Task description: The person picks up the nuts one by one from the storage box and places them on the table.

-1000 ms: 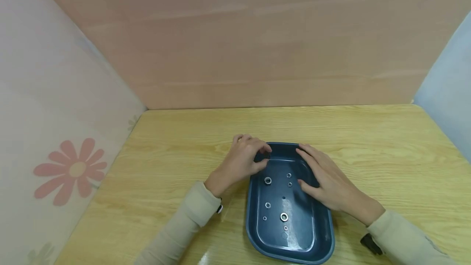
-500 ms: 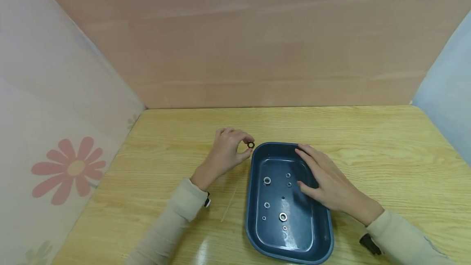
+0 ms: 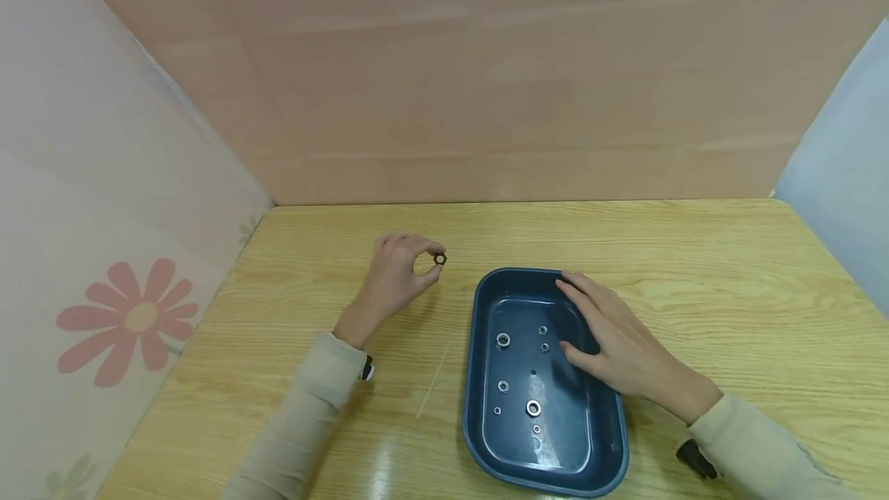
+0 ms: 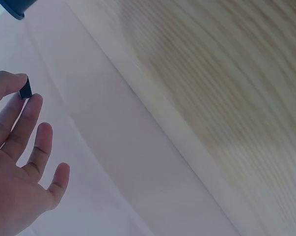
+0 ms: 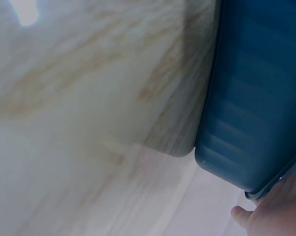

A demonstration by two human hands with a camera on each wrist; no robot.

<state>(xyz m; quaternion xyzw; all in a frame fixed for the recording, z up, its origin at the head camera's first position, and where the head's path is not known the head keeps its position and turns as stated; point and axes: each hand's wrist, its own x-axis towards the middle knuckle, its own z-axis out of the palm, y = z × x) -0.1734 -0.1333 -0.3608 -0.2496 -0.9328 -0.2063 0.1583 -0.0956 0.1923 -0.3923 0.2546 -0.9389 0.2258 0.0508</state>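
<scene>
My left hand [image 3: 397,267] is raised over the table, left of the blue tray [image 3: 470,400], pinching a dark hex nut [image 3: 441,259] between thumb and fingertips. Seen from the left wrist, the nut [image 4: 25,89] shows edge-on at the fingertips, and the other fingers of that hand [image 4: 20,162] are spread. My right hand [image 3: 618,338] rests over the tray's far right rim, fingers extended along the corner and thumb over the inside. In the right wrist view part of this hand [image 5: 280,211] shows at the rim. Several silver nuts, among them a larger one [image 3: 533,408], lie scattered in the tray.
The tray stands on a wood-grain table [image 3: 333,253]. A brown paper-like panel [image 3: 486,99] rises behind the table, with a flower-patterned wall [image 3: 139,176] at left and a pale blue one [image 3: 847,145] at right. A thin pale strip [image 3: 434,380] lies left of the tray.
My left hand has moved left, from over the tray's far left corner to above the table, carrying the dark hex nut. The right hand and the tray have stayed nearly still.
</scene>
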